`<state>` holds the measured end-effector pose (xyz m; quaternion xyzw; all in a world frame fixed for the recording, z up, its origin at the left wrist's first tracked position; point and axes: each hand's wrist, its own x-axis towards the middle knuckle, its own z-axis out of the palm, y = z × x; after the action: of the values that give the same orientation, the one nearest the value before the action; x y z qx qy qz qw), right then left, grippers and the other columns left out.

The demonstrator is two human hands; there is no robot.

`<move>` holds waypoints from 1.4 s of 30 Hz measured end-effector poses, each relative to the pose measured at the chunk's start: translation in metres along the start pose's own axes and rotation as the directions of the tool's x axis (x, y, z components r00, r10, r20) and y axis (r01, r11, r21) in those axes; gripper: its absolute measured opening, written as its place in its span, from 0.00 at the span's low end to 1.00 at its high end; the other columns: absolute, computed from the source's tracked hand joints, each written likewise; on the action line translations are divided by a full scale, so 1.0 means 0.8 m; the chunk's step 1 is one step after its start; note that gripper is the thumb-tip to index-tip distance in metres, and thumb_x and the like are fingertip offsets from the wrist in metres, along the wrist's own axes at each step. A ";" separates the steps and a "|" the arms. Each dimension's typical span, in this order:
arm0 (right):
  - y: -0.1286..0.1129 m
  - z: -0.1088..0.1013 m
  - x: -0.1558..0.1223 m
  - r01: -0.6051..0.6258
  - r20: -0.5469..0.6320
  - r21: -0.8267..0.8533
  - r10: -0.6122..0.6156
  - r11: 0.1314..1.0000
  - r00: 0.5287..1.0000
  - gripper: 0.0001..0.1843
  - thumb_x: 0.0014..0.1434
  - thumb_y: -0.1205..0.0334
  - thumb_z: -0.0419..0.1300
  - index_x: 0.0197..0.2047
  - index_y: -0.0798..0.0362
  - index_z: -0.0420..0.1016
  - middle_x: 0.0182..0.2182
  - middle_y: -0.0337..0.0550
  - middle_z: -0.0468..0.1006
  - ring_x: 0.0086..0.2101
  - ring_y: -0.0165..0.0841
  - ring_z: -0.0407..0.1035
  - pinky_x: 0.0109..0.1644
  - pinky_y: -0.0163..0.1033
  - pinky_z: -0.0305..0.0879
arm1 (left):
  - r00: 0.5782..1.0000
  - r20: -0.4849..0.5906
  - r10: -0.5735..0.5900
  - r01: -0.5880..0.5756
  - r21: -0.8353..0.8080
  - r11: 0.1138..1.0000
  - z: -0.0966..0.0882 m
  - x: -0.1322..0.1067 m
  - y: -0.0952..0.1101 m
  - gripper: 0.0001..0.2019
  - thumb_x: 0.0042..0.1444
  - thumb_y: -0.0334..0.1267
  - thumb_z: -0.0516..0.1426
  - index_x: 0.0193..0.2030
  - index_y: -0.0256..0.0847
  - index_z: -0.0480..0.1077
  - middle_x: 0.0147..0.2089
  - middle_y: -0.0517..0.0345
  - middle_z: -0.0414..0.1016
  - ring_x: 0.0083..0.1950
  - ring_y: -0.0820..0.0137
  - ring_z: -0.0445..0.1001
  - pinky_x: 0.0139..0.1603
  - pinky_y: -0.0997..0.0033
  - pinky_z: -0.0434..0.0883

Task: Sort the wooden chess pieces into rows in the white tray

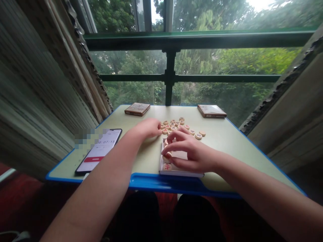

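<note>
Several round wooden Chinese chess pieces [173, 128] with red or dark characters lie loosely grouped on the table. At the left edge of this group is my left hand [150, 128], its fingers curled down and closed against the nearest pieces. Whatever sits between those fingertips is hidden. My right hand [190, 149] reaches over a shallow white box [181, 172] near the front edge. Its thumb and a finger close on a Chinese chess piece [166, 156] at the box's left side. A red-marked piece [167, 166] lies flat in the near left corner, and another shows farther up that side.
On the pale table [242, 151] with a blue rim, a phone [101, 151] showing a timer lies left. Flat boxes stand at the far left [137, 109] and far right [211, 111]. Curtains flank the table, and a window with a green railing [170, 77] lies beyond.
</note>
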<state>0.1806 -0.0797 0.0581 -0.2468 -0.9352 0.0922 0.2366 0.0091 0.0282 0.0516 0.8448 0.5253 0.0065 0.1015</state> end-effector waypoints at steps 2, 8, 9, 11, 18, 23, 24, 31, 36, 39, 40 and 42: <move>-0.001 -0.001 0.000 -0.004 -0.008 -0.005 0.004 1.000 1.000 0.08 0.56 0.64 0.57 0.38 0.54 0.76 0.36 0.47 0.67 0.39 0.35 0.58 0.48 0.45 0.54 | 1.000 -0.003 0.003 -0.003 0.002 1.000 0.000 0.000 0.000 0.14 0.48 0.46 0.55 0.36 0.41 0.74 0.35 0.55 0.77 0.34 0.68 0.71 0.31 0.73 0.62; -0.002 0.005 0.000 0.008 0.126 -0.027 -0.004 1.000 0.992 0.09 0.52 0.66 0.59 0.37 0.52 0.77 0.37 0.47 0.67 0.38 0.35 0.57 0.48 0.46 0.55 | 1.000 -0.003 0.003 -0.003 -0.009 1.000 0.001 0.002 -0.001 0.13 0.48 0.44 0.55 0.37 0.40 0.74 0.36 0.54 0.77 0.34 0.68 0.71 0.31 0.73 0.62; -0.001 0.006 0.000 0.008 0.140 -0.030 -0.003 1.000 0.990 0.09 0.52 0.67 0.59 0.37 0.52 0.77 0.37 0.47 0.68 0.38 0.35 0.57 0.48 0.46 0.55 | 1.000 -0.001 0.003 -0.003 -0.011 1.000 0.001 0.002 -0.001 0.13 0.48 0.44 0.55 0.37 0.40 0.74 0.36 0.54 0.77 0.34 0.68 0.71 0.31 0.74 0.62; -0.001 0.007 0.000 0.008 0.151 -0.032 -0.003 0.999 0.988 0.10 0.51 0.67 0.59 0.37 0.52 0.78 0.37 0.47 0.68 0.37 0.35 0.57 0.48 0.46 0.56 | 1.000 0.005 0.003 -0.003 -0.010 1.000 0.001 0.002 -0.001 0.14 0.48 0.43 0.55 0.38 0.40 0.74 0.37 0.54 0.77 0.34 0.68 0.71 0.32 0.74 0.62; 0.001 0.007 0.000 -0.012 0.158 -0.011 0.013 1.000 0.987 0.10 0.50 0.67 0.60 0.37 0.51 0.78 0.37 0.46 0.68 0.37 0.34 0.58 0.47 0.45 0.56 | 1.000 0.008 0.015 -0.015 -0.004 1.000 0.002 0.004 -0.003 0.14 0.47 0.42 0.55 0.38 0.39 0.74 0.37 0.54 0.77 0.35 0.68 0.71 0.33 0.74 0.63; 0.010 -0.016 -0.006 -0.064 0.163 0.019 0.060 0.998 0.985 0.07 0.50 0.68 0.60 0.34 0.53 0.77 0.35 0.44 0.68 0.37 0.34 0.60 0.46 0.43 0.57 | 1.000 0.000 0.003 -0.003 -0.008 1.000 0.004 0.006 -0.005 0.14 0.48 0.44 0.55 0.38 0.41 0.74 0.36 0.55 0.77 0.34 0.68 0.71 0.31 0.74 0.61; 0.013 -0.021 -0.008 -0.089 0.186 0.014 0.085 0.996 0.979 0.06 0.49 0.69 0.60 0.32 0.54 0.77 0.34 0.44 0.69 0.36 0.33 0.61 0.45 0.42 0.58 | 1.000 0.001 -0.006 0.006 -0.009 1.000 0.004 0.006 -0.005 0.14 0.47 0.44 0.55 0.38 0.41 0.73 0.36 0.55 0.77 0.34 0.68 0.71 0.30 0.74 0.61; 0.019 -0.022 -0.010 -0.184 0.328 0.008 0.171 0.983 0.929 0.07 0.50 0.61 0.63 0.34 0.53 0.79 0.29 0.42 0.72 0.33 0.32 0.63 0.39 0.37 0.60 | 1.000 0.000 0.001 -0.001 -0.003 1.000 0.005 0.008 -0.005 0.13 0.47 0.45 0.56 0.37 0.41 0.74 0.36 0.55 0.77 0.34 0.68 0.71 0.30 0.74 0.61; 0.019 -0.014 -0.008 -0.167 0.358 0.049 0.139 0.985 0.923 0.05 0.50 0.65 0.62 0.32 0.54 0.79 0.26 0.40 0.73 0.31 0.29 0.63 0.39 0.35 0.60 | 1.000 0.002 -0.011 0.011 -0.012 1.000 0.005 0.007 -0.005 0.13 0.48 0.45 0.56 0.38 0.41 0.73 0.37 0.56 0.77 0.35 0.69 0.71 0.30 0.74 0.61; 0.021 -0.018 -0.009 -0.244 0.364 -0.023 0.236 0.969 0.901 0.08 0.50 0.58 0.63 0.28 0.55 0.78 0.23 0.40 0.72 0.30 0.31 0.62 0.35 0.35 0.58 | 1.000 0.006 -0.008 0.008 -0.005 1.000 0.004 0.006 -0.004 0.13 0.48 0.44 0.56 0.37 0.41 0.74 0.37 0.55 0.77 0.35 0.68 0.71 0.30 0.75 0.61; 0.021 -0.020 -0.009 -0.258 0.362 -0.043 0.256 0.965 0.896 0.10 0.50 0.56 0.63 0.27 0.55 0.78 0.22 0.41 0.72 0.31 0.31 0.62 0.35 0.35 0.58 | 1.000 0.007 -0.005 0.005 0.000 1.000 0.004 0.006 -0.003 0.13 0.48 0.44 0.55 0.37 0.41 0.74 0.37 0.55 0.77 0.35 0.68 0.71 0.30 0.74 0.61; 0.021 -0.023 -0.009 -0.252 0.367 -0.047 0.251 0.967 0.896 0.11 0.50 0.55 0.63 0.27 0.55 0.78 0.22 0.41 0.72 0.31 0.32 0.61 0.36 0.35 0.58 | 1.000 0.006 0.002 -0.002 0.011 1.000 0.003 0.005 -0.002 0.13 0.48 0.43 0.55 0.37 0.40 0.74 0.38 0.54 0.77 0.35 0.68 0.71 0.31 0.74 0.61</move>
<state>0.2020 -0.0681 0.0662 -0.3434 -0.9231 0.1678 0.0426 0.0096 0.0324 0.0488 0.8458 0.5244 0.0012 0.0983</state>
